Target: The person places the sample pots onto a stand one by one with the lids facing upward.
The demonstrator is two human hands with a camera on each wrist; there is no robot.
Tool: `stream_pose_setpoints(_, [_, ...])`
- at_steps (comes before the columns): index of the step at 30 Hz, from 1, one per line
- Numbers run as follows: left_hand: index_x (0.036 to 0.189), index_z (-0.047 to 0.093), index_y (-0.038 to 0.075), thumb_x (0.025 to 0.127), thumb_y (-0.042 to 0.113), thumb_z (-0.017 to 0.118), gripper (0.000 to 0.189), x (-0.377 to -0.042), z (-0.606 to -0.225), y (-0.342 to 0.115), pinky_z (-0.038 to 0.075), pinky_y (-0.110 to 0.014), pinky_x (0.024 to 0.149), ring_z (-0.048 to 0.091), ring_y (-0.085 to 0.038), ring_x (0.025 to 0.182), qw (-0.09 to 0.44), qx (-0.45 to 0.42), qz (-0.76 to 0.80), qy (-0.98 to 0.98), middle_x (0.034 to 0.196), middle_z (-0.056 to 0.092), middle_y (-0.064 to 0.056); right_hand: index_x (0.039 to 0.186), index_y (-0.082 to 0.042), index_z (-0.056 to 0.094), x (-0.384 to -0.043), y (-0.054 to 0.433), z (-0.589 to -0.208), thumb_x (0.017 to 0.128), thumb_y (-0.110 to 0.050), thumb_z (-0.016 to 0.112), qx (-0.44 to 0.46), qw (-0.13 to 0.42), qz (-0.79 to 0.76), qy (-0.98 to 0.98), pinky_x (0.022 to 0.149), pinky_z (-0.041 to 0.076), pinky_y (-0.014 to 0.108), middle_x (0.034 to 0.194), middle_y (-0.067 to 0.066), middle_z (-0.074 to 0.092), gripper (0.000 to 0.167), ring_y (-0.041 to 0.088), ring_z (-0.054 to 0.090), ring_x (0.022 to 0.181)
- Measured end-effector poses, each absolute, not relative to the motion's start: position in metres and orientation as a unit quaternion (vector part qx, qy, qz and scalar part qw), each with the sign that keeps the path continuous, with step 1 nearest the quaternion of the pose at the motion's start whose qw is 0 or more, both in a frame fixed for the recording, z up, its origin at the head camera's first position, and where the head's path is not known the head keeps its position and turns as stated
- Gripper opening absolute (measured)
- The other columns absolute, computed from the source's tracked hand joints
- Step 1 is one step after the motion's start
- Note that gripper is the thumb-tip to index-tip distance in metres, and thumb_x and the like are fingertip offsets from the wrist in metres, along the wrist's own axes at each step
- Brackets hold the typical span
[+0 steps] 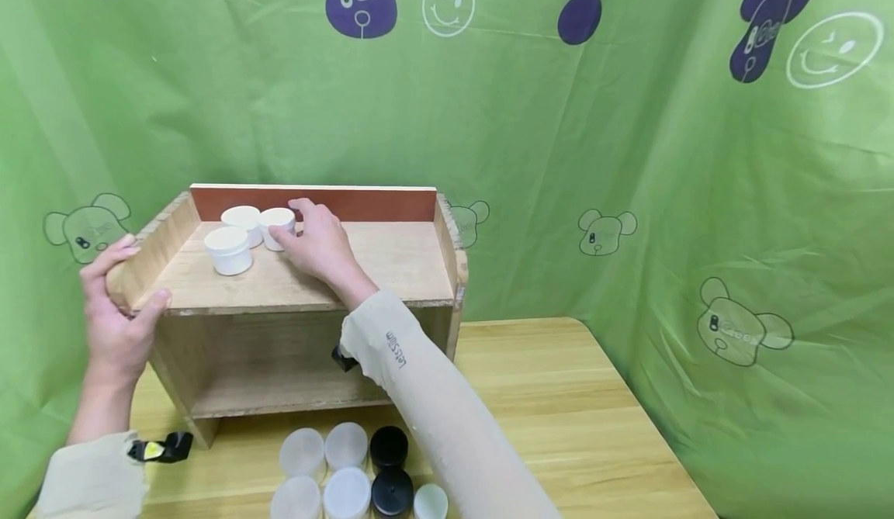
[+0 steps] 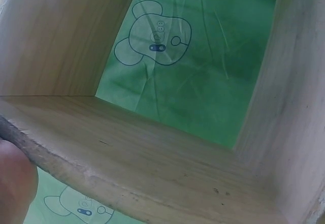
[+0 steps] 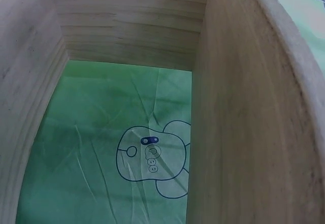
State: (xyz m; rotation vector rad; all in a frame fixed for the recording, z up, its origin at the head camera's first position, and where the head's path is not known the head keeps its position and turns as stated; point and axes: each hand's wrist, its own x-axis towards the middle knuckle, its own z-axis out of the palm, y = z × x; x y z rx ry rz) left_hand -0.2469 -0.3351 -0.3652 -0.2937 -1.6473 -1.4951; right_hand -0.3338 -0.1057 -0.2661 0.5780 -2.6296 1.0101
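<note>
On the top board of a small wooden shelf (image 1: 377, 263) stand three white lidded jars, close together near its left side: a front jar (image 1: 229, 252), a back jar (image 1: 242, 223) and a right jar (image 1: 277, 228). My right hand (image 1: 317, 243) holds the right jar between thumb and fingers. With the left hand (image 1: 122, 325) I grip the shelf's left side panel (image 1: 157, 247), thumb at the front edge. In the left wrist view a fingertip (image 2: 18, 181) shows beside the wooden edge; the right wrist view looks into the lower compartment, with the hand out of sight.
Before the shelf, on the wooden table (image 1: 559, 410), stand several jars in rows: frosted-lidded jars (image 1: 303, 451), black-lidded jars (image 1: 389, 448) and a small pale-lidded jar (image 1: 430, 502). A green printed curtain (image 1: 517, 131) hangs behind and at both sides.
</note>
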Motion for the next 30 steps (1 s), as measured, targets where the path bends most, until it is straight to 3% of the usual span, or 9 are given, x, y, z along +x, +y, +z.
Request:
stream_pose_setpoints(6, [0.142,0.038,-0.008,0.076,-0.011,0.065,0.071,-0.247,-0.366,-0.335,0.048,-0.020,0.099,0.048,-0.016,0.131,0.429,-0.125,-0.617,-0.648,0.157,0.044,-0.008,0.148,-0.016,0.055,-0.328,-0.098,-0.263,0.099,-0.036,0.066,0.199,0.122,0.369,-0.900,0.094,0.051,0.021,0.136,0.001,0.065,0.054,0.010,0.067,0.108])
stream_pose_setpoints(13, [0.139,0.040,-0.009,0.076,-0.011,0.066,0.068,-0.249,-0.370,-0.336,0.048,-0.019,0.100,0.048,-0.017,0.131,0.441,-0.153,-0.626,-0.624,0.155,0.046,-0.009,0.149,-0.017,0.053,-0.319,-0.087,-0.263,0.100,-0.034,0.064,0.217,0.118,0.384,-0.889,0.091,0.053,0.022,0.140,0.002,0.062,0.053,0.017,0.068,0.113])
stream_pose_setpoints(23, [0.138,0.041,-0.009,0.075,-0.012,0.068,0.068,-0.252,-0.371,-0.338,0.050,-0.018,0.095,0.050,-0.017,0.127,0.437,-0.172,-0.651,-0.596,0.154,0.046,-0.010,0.144,-0.014,0.059,-0.298,-0.067,-0.265,0.101,-0.029,0.064,0.284,0.138,0.397,-0.862,0.085,0.052,0.017,0.131,0.006,0.066,0.045,0.017,0.068,0.107])
stream_pose_setpoints(30, [0.139,0.041,-0.008,0.075,-0.011,0.069,0.069,-0.253,-0.369,-0.338,0.049,-0.021,0.094,0.049,-0.017,0.128,0.433,-0.161,-0.651,-0.602,0.156,0.045,-0.010,0.142,-0.010,0.060,-0.275,-0.051,-0.272,0.101,-0.024,0.066,0.346,0.128,0.388,-0.845,0.092,0.057,0.016,0.134,0.008,0.065,0.044,0.020,0.065,0.118])
